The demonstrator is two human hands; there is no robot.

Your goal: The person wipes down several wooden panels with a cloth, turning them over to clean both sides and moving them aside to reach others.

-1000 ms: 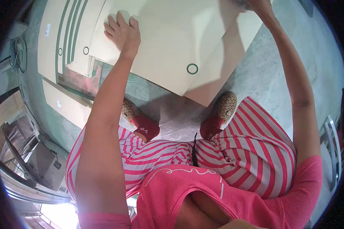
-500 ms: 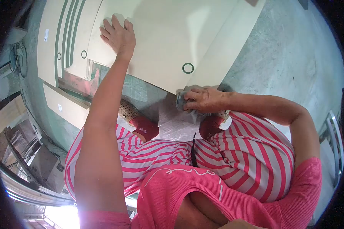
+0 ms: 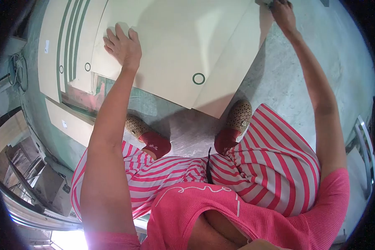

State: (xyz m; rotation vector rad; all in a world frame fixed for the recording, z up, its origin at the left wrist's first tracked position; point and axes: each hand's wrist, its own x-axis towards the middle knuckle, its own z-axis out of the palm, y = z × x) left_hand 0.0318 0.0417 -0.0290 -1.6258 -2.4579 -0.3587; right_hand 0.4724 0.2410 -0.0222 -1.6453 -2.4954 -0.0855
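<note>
A large pale board [image 3: 162,54] with a dark green ring near its front corner lies in front of me. On its left part my left hand [image 3: 124,48] rests flat, fingers spread. My right hand [image 3: 284,17] is at the far right end of the narrow pale panel [image 3: 237,62] that runs along the board's right side. Its fingers are closed on a grey rag [image 3: 263,2], which is partly cut off by the top of the view.
More pale boards with green grooves [image 3: 50,50] lie to the left, and a shorter pale panel [image 3: 66,121] sits below them. My spotted shoes [image 3: 239,116] stand on the grey floor [image 3: 296,62]. Metal tubing [image 3: 364,146] is at the right edge.
My right hand has moved with the rag from the panel's near corner to its far right end. My left hand has stayed pressed on the board.
</note>
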